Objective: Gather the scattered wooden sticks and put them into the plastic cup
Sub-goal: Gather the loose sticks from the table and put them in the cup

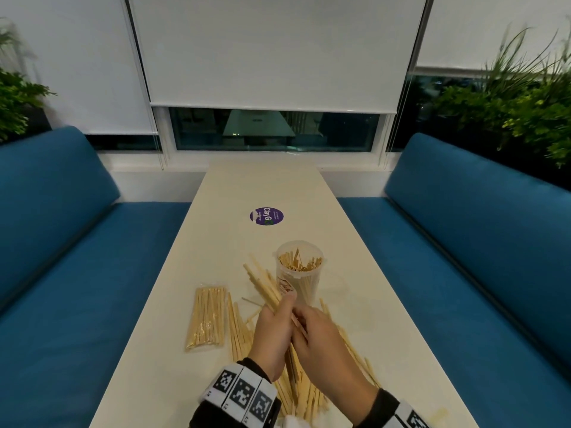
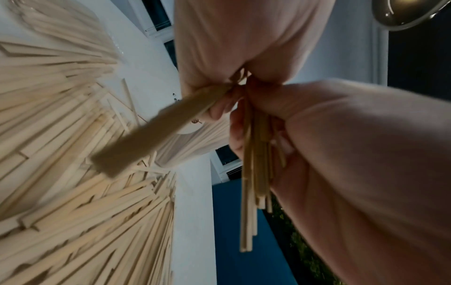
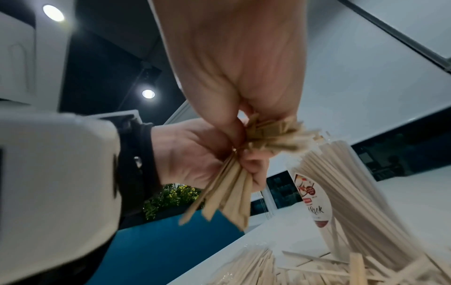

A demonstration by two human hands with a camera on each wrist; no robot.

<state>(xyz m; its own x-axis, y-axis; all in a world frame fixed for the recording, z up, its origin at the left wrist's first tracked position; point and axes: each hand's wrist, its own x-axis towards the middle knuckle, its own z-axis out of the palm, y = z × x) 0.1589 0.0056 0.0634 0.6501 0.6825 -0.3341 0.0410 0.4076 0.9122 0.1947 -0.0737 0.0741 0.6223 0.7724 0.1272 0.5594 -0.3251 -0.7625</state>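
- Loose pile of wooden sticks (image 1: 296, 393) nearest the person, spread on the white table (image 1: 364, 307) under both wrists; more loose ones run along the table to the right of the right hand.
- Left hand (image 1: 272, 338) above the pile, fingers curled round a bundle of sticks (image 1: 262, 282); the bundle angles up and away from the person, far ends fanned out just left of the cup.
- Right hand (image 1: 321, 341) touching the left, thumb and fingers pinched on the same bundle at its lower part; right wrist view shows stick ends splaying out past the fingertips (image 3: 234, 131).
- Left wrist view: the right hand's fingers (image 2: 219, 110) hold one flat blurred stick (image 2: 151, 131) sticking out sideways; the rest of the bundle hangs down through the left hand's grip.
- Both wrists carry black bands with black-and-white marker tags (image 1: 244, 393).
- Packet of sticks in clear wrap (image 1: 206, 318) lies flat left of the hands, apart from the pile.
- Plastic cup (image 1: 299, 270) stands upright just beyond the hands, clear, with a label, already packed with sticks standing on end.
- Round purple sticker (image 1: 266, 216) on the table farther on.
- Blue bench seats (image 1: 92, 273) both sides, white roller blinds (image 1: 278, 47) and green plants (image 1: 522, 100) at the back.
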